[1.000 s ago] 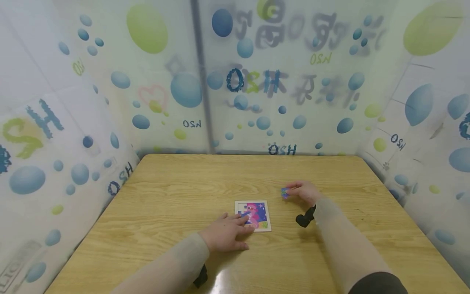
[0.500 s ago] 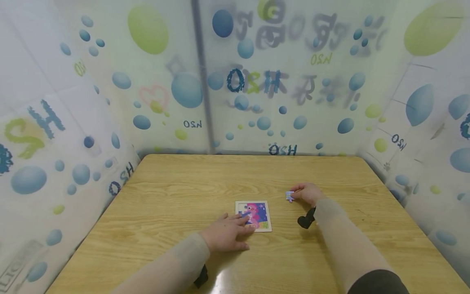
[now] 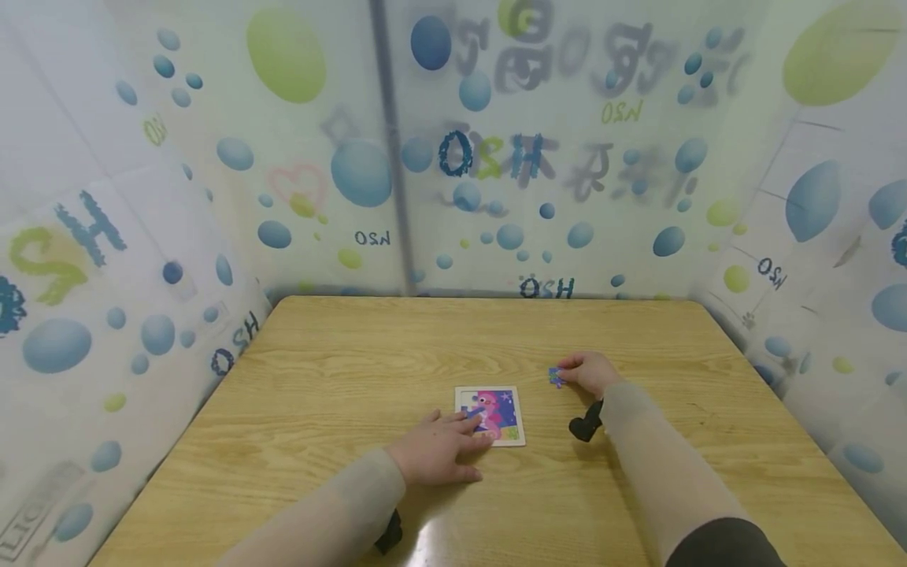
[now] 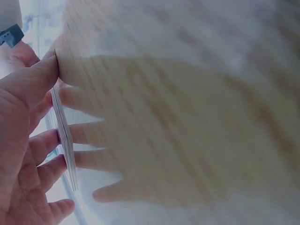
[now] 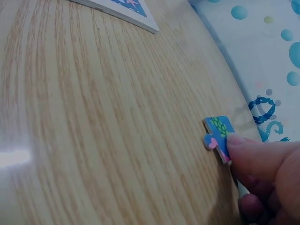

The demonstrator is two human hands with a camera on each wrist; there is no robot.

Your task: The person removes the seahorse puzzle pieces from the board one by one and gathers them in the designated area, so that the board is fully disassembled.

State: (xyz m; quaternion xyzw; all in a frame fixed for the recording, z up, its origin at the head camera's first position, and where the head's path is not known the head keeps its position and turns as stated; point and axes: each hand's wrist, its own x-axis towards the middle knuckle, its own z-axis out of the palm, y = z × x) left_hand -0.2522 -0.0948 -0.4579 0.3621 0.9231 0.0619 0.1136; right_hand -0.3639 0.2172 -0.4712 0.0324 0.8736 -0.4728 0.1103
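A seahorse jigsaw puzzle (image 3: 505, 409) in a white frame lies on the table, its upper-left corner showing pale backing. My left hand (image 3: 441, 450) rests with spread fingers over the puzzle's left side, hiding part of the picture. In the left wrist view the edge of the puzzle frame (image 4: 65, 140) shows beside those fingers. To the right of the frame, my right hand (image 3: 590, 373) pinches a puzzle piece (image 5: 218, 136) between thumb and fingers. The piece is blue with green leaf marks and some pink, and it is tilted close over the wood.
The wooden table (image 3: 340, 346) reaches back to a pale curtain (image 3: 453, 236) printed with blue and green drops, which also closes off both sides. Black straps with small mounts (image 3: 586, 424) sit at the wrists.
The puzzle piece has turned in my right hand's fingers, catching the light half a second ago and showing its blue face now. My left hand stays put on the puzzle.
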